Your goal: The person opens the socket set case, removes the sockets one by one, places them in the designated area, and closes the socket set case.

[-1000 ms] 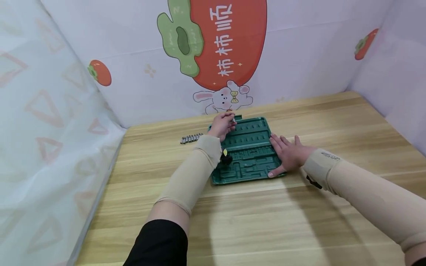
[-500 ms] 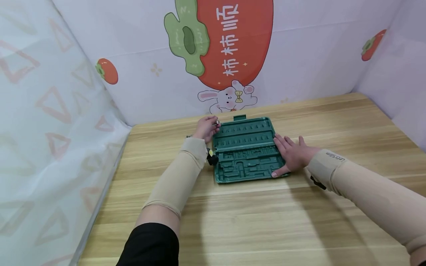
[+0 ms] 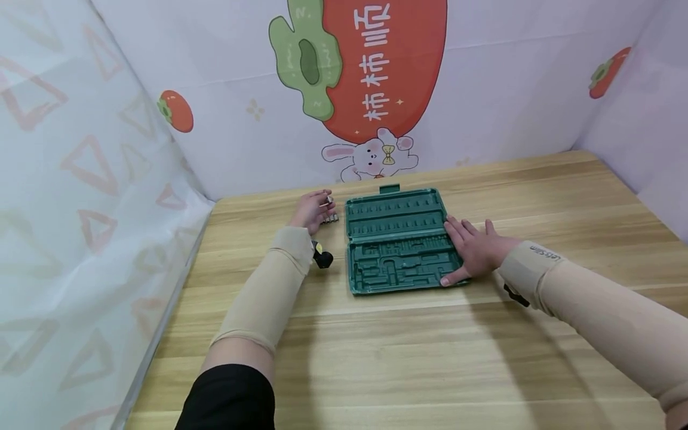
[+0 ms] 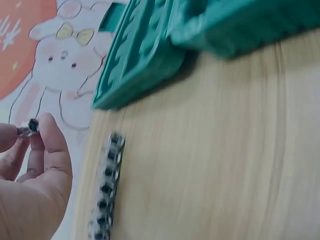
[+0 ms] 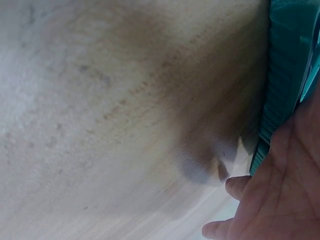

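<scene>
My left hand (image 3: 313,213) pinches a small silver socket (image 4: 31,126) between thumb and fingertips. Its dark open end shows in the left wrist view. Beside and below that hand, a row of similar sockets (image 4: 106,187) stretches over the table; in the head view the hand covers most of it. A green plastic tool case (image 3: 395,235) lies unfolded to the right, its moulded slots showing no pieces. Along the case's right edge my right hand (image 3: 475,248) rests with fingers spread and thumb at the lower corner. The right wrist view shows its palm against the case's side.
The wooden table (image 3: 408,358) runs up to a white printed backdrop (image 3: 484,107) behind the case. A patterned white sheet (image 3: 97,251) hangs along the left edge. The case's latch tab (image 3: 389,189) sticks out toward the backdrop.
My left hand has moved left with the socket, from over the case's upper left part to beside the row of sockets. The right hand stays on the case's edge.
</scene>
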The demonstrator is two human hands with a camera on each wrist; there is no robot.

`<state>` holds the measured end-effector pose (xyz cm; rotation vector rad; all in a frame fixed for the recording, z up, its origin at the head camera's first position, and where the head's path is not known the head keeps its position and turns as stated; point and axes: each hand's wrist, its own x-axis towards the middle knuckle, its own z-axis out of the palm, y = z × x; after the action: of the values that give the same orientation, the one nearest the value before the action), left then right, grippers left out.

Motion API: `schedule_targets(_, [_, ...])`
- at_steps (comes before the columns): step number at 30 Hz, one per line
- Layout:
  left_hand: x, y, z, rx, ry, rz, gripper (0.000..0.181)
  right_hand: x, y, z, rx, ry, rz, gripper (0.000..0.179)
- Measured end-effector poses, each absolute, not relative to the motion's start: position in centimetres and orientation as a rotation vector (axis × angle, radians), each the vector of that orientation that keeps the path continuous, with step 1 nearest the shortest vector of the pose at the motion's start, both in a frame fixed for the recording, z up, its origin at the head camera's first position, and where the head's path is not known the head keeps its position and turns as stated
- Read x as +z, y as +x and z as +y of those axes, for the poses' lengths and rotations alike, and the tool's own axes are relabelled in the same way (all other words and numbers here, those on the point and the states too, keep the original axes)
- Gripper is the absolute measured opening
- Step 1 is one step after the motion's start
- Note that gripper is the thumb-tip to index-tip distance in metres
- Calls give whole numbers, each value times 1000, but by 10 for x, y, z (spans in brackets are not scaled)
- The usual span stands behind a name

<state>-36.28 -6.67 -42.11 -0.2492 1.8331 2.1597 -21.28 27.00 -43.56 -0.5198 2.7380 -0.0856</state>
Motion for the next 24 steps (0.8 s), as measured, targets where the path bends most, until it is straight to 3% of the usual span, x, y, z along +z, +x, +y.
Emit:
schedule_targets(7, [-415,-363,-94,2156,-305,1848,33,-436,-213,269,-66,-536,2742,134])
schedule_targets(14, [-407,-363,-128,2123,-285,1860,13,-438,-214,272,-68,-532,2743,135])
schedule_targets(20, [-411,-361,-160,2038,-281,1908,19,-436,-214,270,-73,-544,2743,134])
schedule_targets(24, [-417,-359,-170,1968,-326,1964,33,-435,-213,269,-79,-536,2733,133])
